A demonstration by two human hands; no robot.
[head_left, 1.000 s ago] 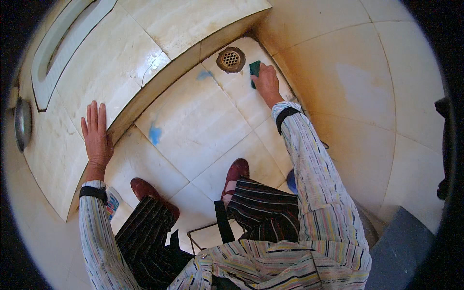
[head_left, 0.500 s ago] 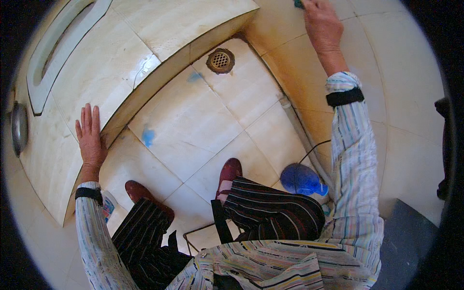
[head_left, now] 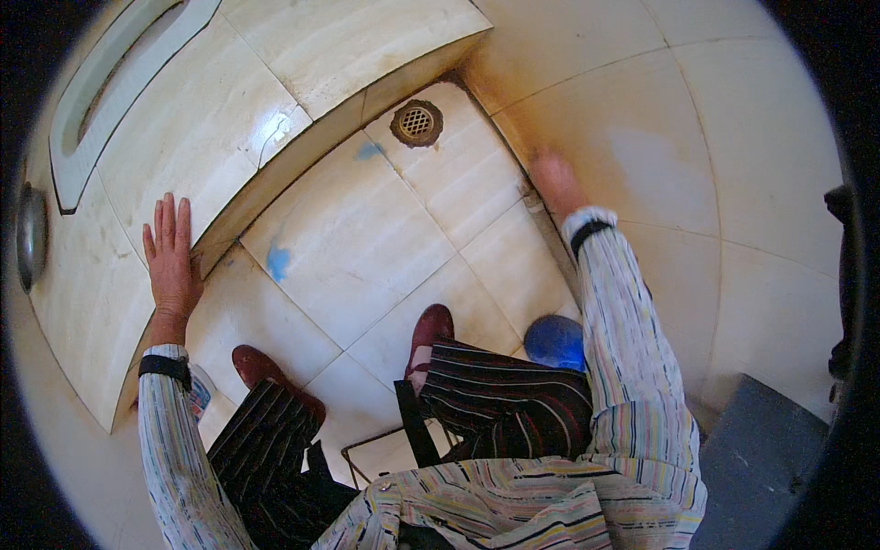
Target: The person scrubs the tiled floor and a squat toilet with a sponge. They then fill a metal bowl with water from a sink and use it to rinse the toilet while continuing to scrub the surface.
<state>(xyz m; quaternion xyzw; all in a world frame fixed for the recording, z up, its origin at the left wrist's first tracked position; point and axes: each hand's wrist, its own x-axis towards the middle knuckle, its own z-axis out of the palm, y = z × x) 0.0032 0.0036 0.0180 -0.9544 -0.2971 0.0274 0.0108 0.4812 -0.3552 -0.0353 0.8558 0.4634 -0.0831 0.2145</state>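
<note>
My left hand (head_left: 171,266) lies flat on the raised tiled ledge (head_left: 197,119), near its edge, fingers stretched out and holding nothing. Low against the stained tiled wall (head_left: 632,119) on the right, my right hand (head_left: 555,181) is smeared by motion. It looks closed, fingertips toward the wall and the floor joint. A small green thing showed at its fingers half a second ago; now whatever it grips is hidden. The rusty round floor drain (head_left: 417,123) lies ahead of this hand, toward the corner.
A blue plastic container (head_left: 555,342) stands on the floor beside my right forearm. A pale oval rim (head_left: 66,156) is set in the ledge, with a grey metallic object (head_left: 32,236) left of it. Blue smears (head_left: 278,262) mark the floor. A dark grey panel (head_left: 765,458) sits at lower right.
My right hand has come down and nearer along the right wall, from high up to close by the floor joint. The left hand stays on the ledge.
</note>
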